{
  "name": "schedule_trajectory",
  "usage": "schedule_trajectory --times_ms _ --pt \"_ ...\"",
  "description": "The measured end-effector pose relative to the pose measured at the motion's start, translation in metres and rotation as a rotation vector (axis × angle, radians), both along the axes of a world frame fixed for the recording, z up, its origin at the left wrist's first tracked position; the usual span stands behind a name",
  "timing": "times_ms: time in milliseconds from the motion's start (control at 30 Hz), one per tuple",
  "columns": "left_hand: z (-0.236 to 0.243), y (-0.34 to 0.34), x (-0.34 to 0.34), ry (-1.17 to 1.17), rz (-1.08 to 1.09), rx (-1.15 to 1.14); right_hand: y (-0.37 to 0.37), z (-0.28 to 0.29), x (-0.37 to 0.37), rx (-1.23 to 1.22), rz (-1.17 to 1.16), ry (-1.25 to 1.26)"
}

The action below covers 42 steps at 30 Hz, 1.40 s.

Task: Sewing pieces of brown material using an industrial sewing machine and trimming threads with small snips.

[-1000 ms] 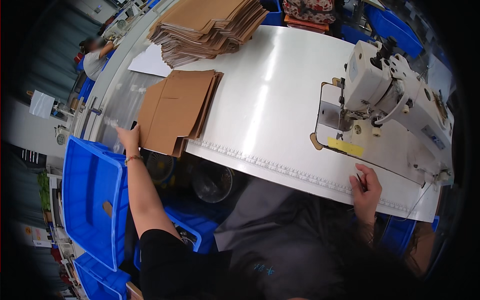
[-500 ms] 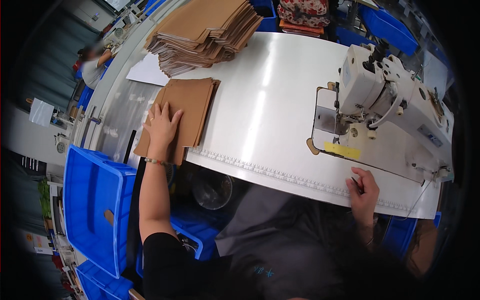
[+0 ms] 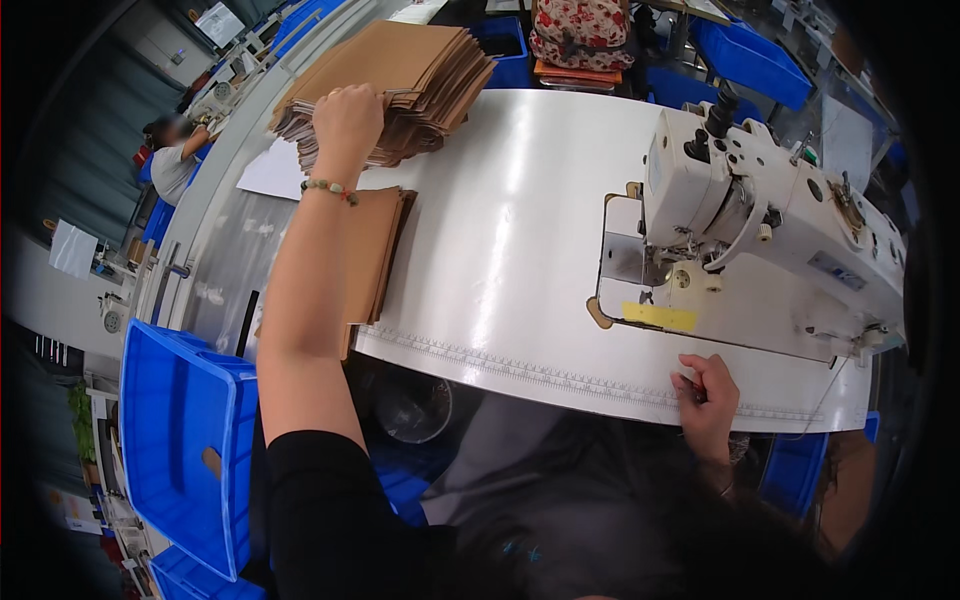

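Where the tall brown stack (image 3: 385, 55) stands, far left on the tabletop (image 3: 470, 210), the left hand (image 3: 348, 122) meets its near edge, fingers curled; whether they pinch a sheet I can't tell. The right hand (image 3: 708, 398), curled round something dark (image 3: 694, 389), is well apart.

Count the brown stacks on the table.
2: the taller stack, at the left hand; the lower stack, nearer the person, partly behind the left forearm. Others could be hidden behind the arm.
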<state>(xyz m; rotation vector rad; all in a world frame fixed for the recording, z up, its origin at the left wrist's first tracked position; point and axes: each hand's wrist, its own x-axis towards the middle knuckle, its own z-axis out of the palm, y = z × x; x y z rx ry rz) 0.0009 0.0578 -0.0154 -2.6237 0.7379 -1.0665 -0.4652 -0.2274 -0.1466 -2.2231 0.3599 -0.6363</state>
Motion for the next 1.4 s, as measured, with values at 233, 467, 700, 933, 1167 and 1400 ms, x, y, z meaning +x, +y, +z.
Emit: schedule_trajectory --times_ms 233,467,700,933,1167,1400 --pt "0.011 -0.007 0.001 0.111 0.095 -0.121 0.001 0.001 0.0 -0.048 -0.007 0.002" --pt "0.006 0.004 0.004 0.088 0.038 -0.06 0.001 -0.001 0.003 -0.094 0.014 -0.032" --pt "0.001 0.014 0.002 0.087 -0.037 -0.086 0.003 0.0 0.002 -0.133 0.013 -0.034" --pt "0.011 0.005 -0.002 0.105 -0.048 -0.226 0.004 -0.001 0.002 -0.16 -0.006 -0.02" --pt "0.049 0.032 0.032 0.2 -0.005 -0.464 0.007 0.005 0.003 -0.136 0.004 -0.028" --pt "0.059 -0.031 -0.075 0.003 -0.306 -0.177 0.001 0.002 0.002 -0.187 0.005 0.002"
